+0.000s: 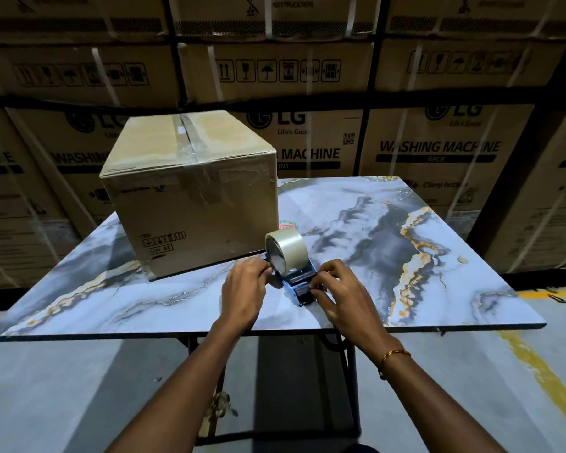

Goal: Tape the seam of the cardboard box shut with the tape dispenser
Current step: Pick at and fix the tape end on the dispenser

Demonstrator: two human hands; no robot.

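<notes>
A brown cardboard box (pixel 190 191) stands on the left half of the marble-patterned table (pixel 389 243). Clear tape runs along its top seam (pixel 186 135) and down the front face. Just right of the box's near corner sits a blue tape dispenser (pixel 299 282) with a roll of clear tape (pixel 285 248) on it. My left hand (pixel 244 289) touches the dispenser's left side at the roll's base. On the other side, my right hand (pixel 337 289) has its fingertips closed on the dispenser's front end.
Stacked washing-machine cartons with white straps (pixel 307 93) form a wall behind the table. The table's near edge (pixel 144 335) lies just in front of my forearms, its dark metal legs below. Grey floor with yellow lines (pixel 543 380) surrounds it.
</notes>
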